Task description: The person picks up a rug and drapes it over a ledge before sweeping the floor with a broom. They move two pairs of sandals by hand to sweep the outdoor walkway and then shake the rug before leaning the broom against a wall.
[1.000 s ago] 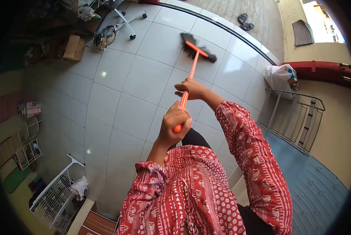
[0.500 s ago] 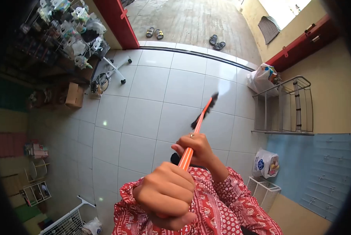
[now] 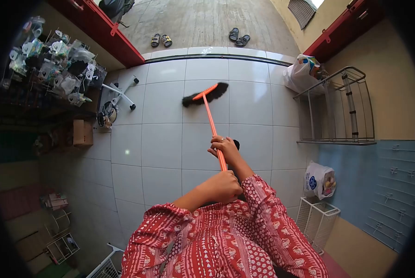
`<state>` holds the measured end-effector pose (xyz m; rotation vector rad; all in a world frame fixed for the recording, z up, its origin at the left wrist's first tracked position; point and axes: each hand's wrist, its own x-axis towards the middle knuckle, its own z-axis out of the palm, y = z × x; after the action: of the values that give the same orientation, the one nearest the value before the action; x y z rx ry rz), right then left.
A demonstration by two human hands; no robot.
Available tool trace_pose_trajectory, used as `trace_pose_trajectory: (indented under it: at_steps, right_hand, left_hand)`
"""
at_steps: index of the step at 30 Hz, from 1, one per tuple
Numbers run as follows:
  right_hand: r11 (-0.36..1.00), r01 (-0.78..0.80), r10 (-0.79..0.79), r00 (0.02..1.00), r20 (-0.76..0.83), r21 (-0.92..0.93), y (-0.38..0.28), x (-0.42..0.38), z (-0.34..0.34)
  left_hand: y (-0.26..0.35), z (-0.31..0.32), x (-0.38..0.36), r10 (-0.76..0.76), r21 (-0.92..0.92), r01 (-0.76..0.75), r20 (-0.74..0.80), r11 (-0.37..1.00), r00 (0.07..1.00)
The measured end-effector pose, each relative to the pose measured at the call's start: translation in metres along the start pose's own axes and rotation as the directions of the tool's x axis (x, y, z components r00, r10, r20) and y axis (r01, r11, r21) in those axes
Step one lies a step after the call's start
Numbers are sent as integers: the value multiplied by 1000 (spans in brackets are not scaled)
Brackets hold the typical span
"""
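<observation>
The left hand [image 3: 223, 186] is closed round the handle of the orange broom [image 3: 210, 118] close to the torso, and the right hand [image 3: 226, 147] curls about it farther up; pale tiled floor [image 3: 161, 143] spreads around; a metal rack [image 3: 337, 142] stands at the right; the broom slants forward, its dark bristles [image 3: 220, 91] on the tiles; a white bag [image 3: 300, 76] sits just beside the rack; sandals [image 3: 234, 34] lie outside.

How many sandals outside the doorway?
4, all on the concrete floor beyond the broom: two yellow-marked sandals left of centre, two dark sandals right of centre. The red door at left could hide more.
</observation>
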<state>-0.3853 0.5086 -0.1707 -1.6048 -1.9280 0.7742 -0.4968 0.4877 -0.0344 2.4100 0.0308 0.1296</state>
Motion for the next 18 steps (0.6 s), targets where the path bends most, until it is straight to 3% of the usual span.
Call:
trace_pose_trajectory:
  at_steps: [2,5,6,8,11,14,18]
  right_hand:
    - [996,84,-85,995,-54,-17,25,25,-12]
    - [983,176,-158,955,-251,49,24,52,-66]
    - [976,195,-156,936,-316,95,7,54,-97]
    - [938,295,-201,892,-405,183,-26,58,-160]
    - [847,412,-219,846,-485,335,-74,48,-221]
    - [887,350,-138,825,-549,303,-79,47,-250]
    - [934,167,3,880,-476,315,-34,46,-255]
  left_hand:
    - [-41,10,15,-16,118,7,81,993,997]
    - [-46,-45,57,59,40,-56,-72,998,996]
    - [-30,-76,77,176,-6,-179,-169,984,970]
    - [10,-133,100,359,-60,-377,-199,924,912]
    - [54,-211,123,585,-298,-630,-235,717,777]
    - [48,-255,155,602,-397,-735,-423,549,678]
    - [-7,-244,175,436,-565,-607,-423,559,794]
